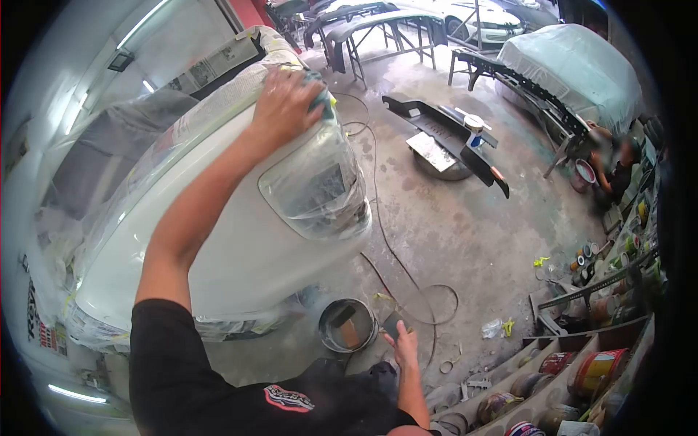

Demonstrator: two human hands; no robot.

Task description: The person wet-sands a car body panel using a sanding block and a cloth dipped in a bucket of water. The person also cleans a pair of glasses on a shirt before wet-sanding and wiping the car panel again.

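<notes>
Left hand (287, 102): Fingers curl over a teal cloth (321, 94) at the far end of a white car panel (225, 247), the arm stretched long across the bodywork.
Cloth: It sits under the fingers just above the plastic-wrapped lamp (320, 190); the hand hides much of it, so whether it lies flat or bunched is hard to tell.
Pressure: Light and even looks best here, spread through the whole hand rather than the fingertips.
Panel edge: Short strokes along the edge seem wiser than strokes across it, sparing the paper covering (240, 87) and the plastic from snagging.
Right hand (404, 344): Low by the body, it holds a dark pad (394, 325) between thumb and fingers, well apart from the paintwork, a sensible place for it during wiping.
Bucket (323, 327): On the floor near the pad, with blocks inside, it stands handy for a rinse.
Hose (457, 298): Looped on the concrete beyond the right hand, it calls for careful footing.
</notes>
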